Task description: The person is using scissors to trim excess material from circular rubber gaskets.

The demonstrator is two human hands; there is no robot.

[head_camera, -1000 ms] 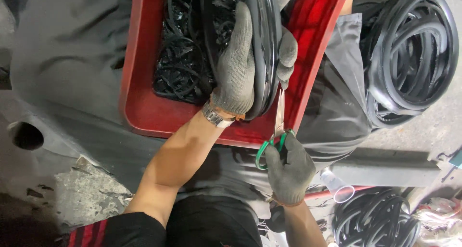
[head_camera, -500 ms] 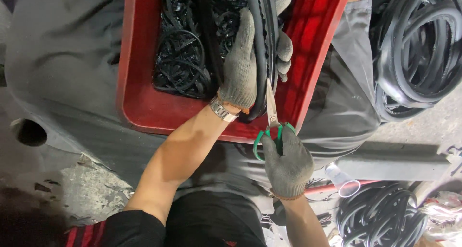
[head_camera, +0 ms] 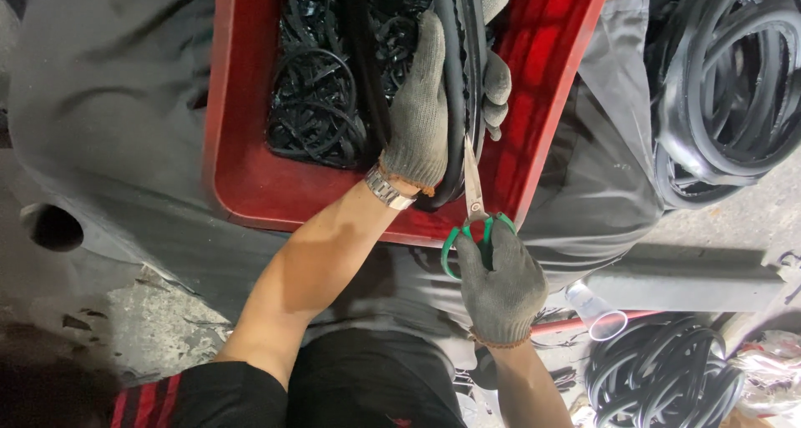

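Note:
My left hand, in a grey knit glove with a wristwatch, is closed around a black rubber ring held over a red plastic crate. My right hand, also gloved, grips green-handled scissors. Their metal blades point up and lie against the ring just below my left hand. Inside the crate is a heap of black rubber trimmings.
A pile of black rubber rings lies at the upper right, another coil of rings at the lower right. A grey metal bar and a clear plastic cup are on the concrete floor. A grey cloth lies under the crate.
My right hand has carried the scissors up and slightly left, so the blades now meet the ring. The left hand holds the ring in about the same place.

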